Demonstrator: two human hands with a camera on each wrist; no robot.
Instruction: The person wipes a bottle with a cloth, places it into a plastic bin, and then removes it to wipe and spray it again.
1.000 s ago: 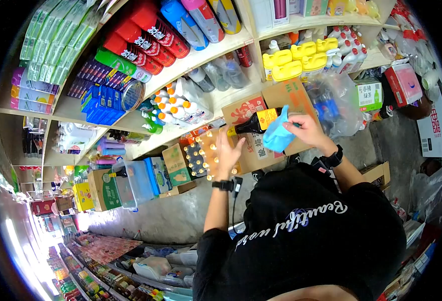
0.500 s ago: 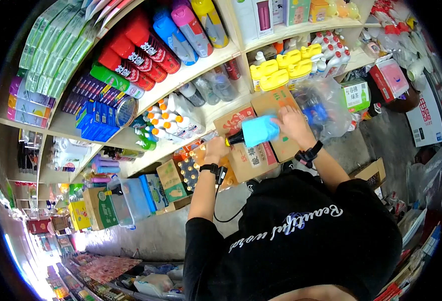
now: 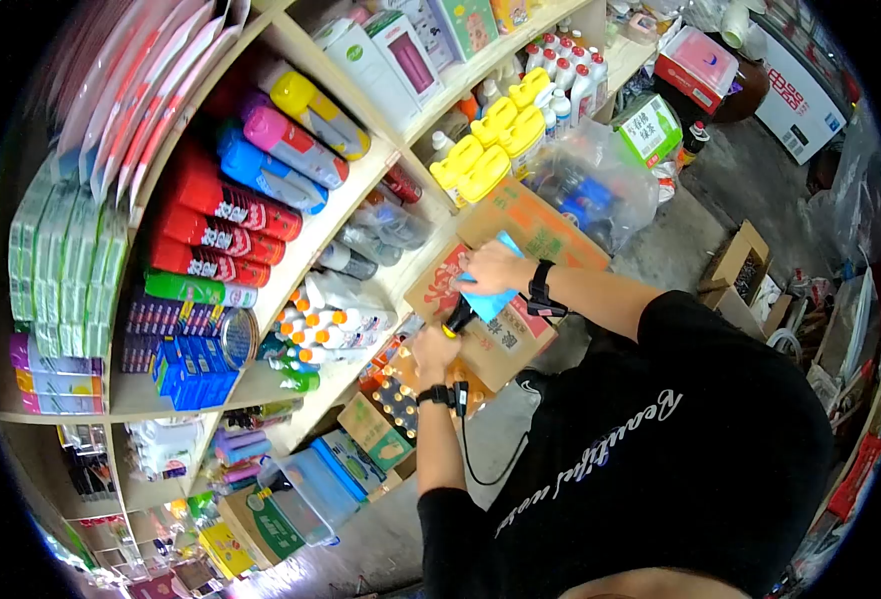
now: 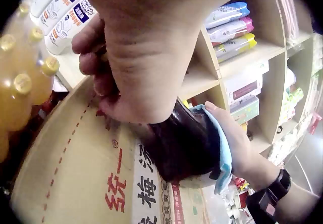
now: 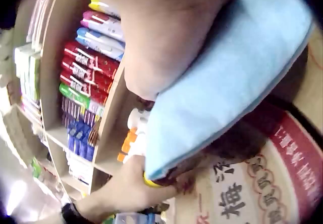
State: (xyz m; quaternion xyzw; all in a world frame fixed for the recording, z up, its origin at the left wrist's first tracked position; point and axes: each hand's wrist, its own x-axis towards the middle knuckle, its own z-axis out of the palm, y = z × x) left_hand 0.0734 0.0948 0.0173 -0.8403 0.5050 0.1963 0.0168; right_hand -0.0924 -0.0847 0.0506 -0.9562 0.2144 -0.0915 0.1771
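A dark bottle (image 4: 184, 145) with a yellow neck band lies on its side over a cardboard carton (image 3: 505, 349). My left hand (image 3: 434, 351) grips it at the neck end, fingers curled round. A light blue cloth (image 5: 227, 77) drapes over the bottle's body. My right hand (image 3: 495, 270) holds the cloth against the bottle from above; its fingertips are partly hidden by the cloth. In the left wrist view the cloth wraps the bottle's far side, with the right hand behind it.
Wooden shelves beyond the carton hold red spray cans (image 3: 231, 210) and white bottles with orange caps (image 3: 335, 329). Yellow jugs (image 3: 490, 150) and a clear plastic bag (image 3: 585, 185) stand behind the carton. Bottles of amber drink (image 4: 22, 82) sit beside its left end.
My left hand has gone from open beside the bottle to gripping its neck end. My right hand has laid the cloth over the bottle and moved along it toward the neck. The head view has turned.
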